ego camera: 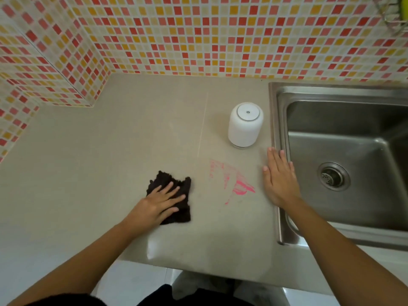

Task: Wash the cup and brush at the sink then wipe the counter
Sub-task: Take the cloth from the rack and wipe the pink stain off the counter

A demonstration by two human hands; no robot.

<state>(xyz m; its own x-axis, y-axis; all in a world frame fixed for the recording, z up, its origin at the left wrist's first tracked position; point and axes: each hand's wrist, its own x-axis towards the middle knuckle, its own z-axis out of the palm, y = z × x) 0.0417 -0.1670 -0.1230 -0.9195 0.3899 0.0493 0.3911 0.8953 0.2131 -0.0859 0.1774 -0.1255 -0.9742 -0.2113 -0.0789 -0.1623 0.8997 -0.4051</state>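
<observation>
Pink smear [234,184] lies on the worktop [110,151] toward its front edge, between our two hands, and we take it as the reason the cloth is out. Our left grip [159,204] lies flat on the dark cloth [169,180], fingers straight and spread. It presses the cloth down rather than clutching it, which suits a sweep to the right across the stain. Our right grip [280,177] is also spread apart and holds nothing, its palm on the worktop with the fingertips touching the left rim of the sink [273,120], probably as a brace. The white cup [245,125] stands upside down behind the smear, just beside the sink's left edge, set to drain as we judge it. We cannot see the brush. Washing looks done and wiping is the step in hand.
</observation>
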